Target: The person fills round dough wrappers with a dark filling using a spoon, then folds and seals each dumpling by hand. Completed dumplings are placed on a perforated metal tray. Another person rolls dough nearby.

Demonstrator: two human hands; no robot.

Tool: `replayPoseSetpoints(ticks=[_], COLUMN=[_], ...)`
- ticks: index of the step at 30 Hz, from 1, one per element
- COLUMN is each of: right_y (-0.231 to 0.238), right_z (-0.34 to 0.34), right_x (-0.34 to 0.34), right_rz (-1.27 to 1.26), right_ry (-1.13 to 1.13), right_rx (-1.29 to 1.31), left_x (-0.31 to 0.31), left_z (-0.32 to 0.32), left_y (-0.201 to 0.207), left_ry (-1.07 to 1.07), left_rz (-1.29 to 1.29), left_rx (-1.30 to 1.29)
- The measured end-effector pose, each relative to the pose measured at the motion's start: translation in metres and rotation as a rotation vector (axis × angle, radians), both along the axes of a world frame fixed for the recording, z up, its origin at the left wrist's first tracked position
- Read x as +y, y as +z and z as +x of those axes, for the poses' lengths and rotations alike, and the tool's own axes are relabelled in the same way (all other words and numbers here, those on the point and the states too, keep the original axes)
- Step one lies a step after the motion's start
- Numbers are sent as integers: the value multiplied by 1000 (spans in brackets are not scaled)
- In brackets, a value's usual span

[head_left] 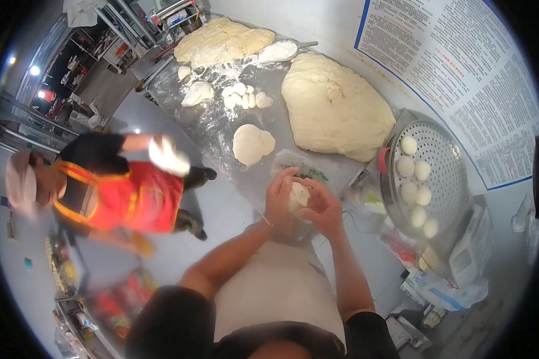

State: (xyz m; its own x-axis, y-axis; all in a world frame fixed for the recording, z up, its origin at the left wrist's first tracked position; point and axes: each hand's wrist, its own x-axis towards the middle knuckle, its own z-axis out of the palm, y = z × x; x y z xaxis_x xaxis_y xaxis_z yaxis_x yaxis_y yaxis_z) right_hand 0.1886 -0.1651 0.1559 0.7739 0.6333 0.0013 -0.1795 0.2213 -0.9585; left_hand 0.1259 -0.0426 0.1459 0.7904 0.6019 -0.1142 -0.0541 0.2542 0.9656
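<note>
A small pale piece of dough (297, 196) is held between my two hands, just off the near edge of the metal worktop (212, 134). My left hand (278, 200) cups it from the left with fingers curled, and my right hand (322, 208) closes round it from the right. The palms hide part of the dough. Beyond my fingers lies a clear plastic bag (286, 160) with something dark and green in it. A flattened sheet of dough (253, 145) rests on the worktop to the left, near several small dough pieces (244, 96).
A large dough mass (335, 107) fills the right of the worktop, another (221, 43) the far end, beside flour (278, 51). At right, a perforated steamer tray (452, 170) carries several round buns (409, 191). A person in a red apron (138, 197) stands at left.
</note>
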Motion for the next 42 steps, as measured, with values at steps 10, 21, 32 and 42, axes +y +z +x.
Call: replayPoseSetpoints(ticks=[10, 21, 32, 42], right_y=[11, 35, -9, -7], right_z=[11, 29, 16, 99], right_x=[9, 15, 1, -83], right_rz=[-303, -473, -517, -390], right_ry=[-167, 23, -204, -132], right_rx=[-777, -1066, -519, -198], left_x=[35, 52, 8, -64], left_z=[17, 45, 51, 95], left_y=[14, -39, -5, 37], left_ry=[-413, -801, -421, -389], left_rz=[-32, -34, -197, -476], left_rx=[-83, 26, 140, 277])
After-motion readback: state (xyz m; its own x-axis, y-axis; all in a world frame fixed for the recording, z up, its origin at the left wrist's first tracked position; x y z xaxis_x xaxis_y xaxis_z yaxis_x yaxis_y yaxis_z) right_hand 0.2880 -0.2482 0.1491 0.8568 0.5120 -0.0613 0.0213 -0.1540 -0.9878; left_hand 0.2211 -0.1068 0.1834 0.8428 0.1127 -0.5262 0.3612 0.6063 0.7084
